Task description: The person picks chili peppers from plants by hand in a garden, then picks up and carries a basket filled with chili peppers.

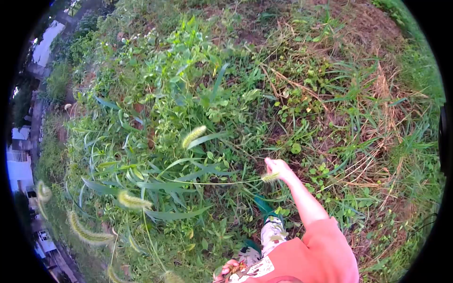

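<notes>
Two bare hands of ours are in view, and our right hand [278, 168] is the nearer one to the fuzzy pale-green foxtail seed head [270, 177]. That head overlaps the base of the hand, on its left side, though we honestly can't tell if they touch. Its thin green stem [217, 183] runs off leftward, pretty much crosswise to our forearm. The right fingers look curled in, but we can't make out what's in them, if anything. Our left hand [230, 265] is lower and to the left, by our red shirt [309, 257], fingers bent around something small and reddish-brown [239, 268], too blurry to name. As for footing, it's weedy ground: long blue-green leaves [177, 215] left of the right hand, dry tan straw [361, 183] to its right, and green boots [263, 206] just below.
</notes>
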